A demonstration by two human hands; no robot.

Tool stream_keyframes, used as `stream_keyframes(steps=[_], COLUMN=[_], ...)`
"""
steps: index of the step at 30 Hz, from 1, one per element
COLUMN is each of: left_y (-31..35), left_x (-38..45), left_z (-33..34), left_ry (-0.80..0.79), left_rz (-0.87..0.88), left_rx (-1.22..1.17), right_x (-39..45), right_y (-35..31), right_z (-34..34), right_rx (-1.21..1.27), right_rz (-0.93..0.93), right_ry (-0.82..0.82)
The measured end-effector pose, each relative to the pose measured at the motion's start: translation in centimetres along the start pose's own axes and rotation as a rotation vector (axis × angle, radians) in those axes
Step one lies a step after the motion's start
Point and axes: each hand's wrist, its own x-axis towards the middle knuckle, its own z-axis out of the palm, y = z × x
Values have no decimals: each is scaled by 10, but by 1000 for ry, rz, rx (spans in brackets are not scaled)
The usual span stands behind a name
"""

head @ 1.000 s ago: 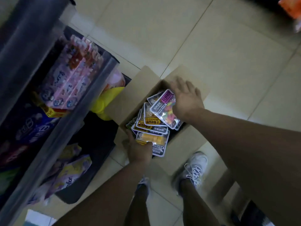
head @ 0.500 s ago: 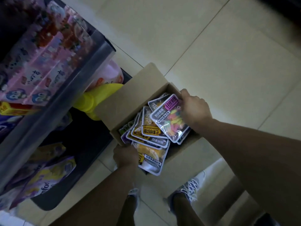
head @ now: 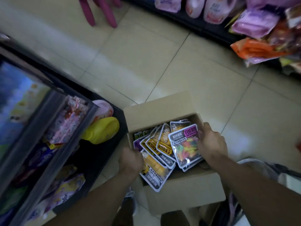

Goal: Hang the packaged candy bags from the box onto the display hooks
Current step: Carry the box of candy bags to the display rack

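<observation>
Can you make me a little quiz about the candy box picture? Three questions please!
1. True or false: the cardboard box sits on a shelf.
2. Which hand grips the bag of rainbow-coloured candy? A) left hand B) right hand C) neither
3. Fill in: the left hand grips a bag of ______-coloured candy at the box's near-left edge.

Key
1. False: it stands on the tiled floor.
2. B: the right hand holds that bag's edge.
3. Yellow.
</observation>
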Motion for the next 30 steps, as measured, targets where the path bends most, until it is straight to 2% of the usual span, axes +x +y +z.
stream_keyframes(steps=[7, 12, 16, 25, 30], left_y=[115, 187, 241, 361, 428], left_x=[-140, -181, -182, -132, -105], left_z=[-62, -90, -105, -144, -178], left_ry=[-65, -105, -138, -65, 57], left_rz=[154, 226, 230, 209, 42], left_rx=[83, 115, 95, -84, -236], right_x=[-65, -57, -22, 100, 183], right_y=[29, 22, 0, -88, -155], right_z=[-180, -279, -337, -441, -491], right_rx=[82, 46, 21, -46, -139], right_rz=[93, 90, 70, -89, -249], right_ry=[44, 89, 101, 98, 76])
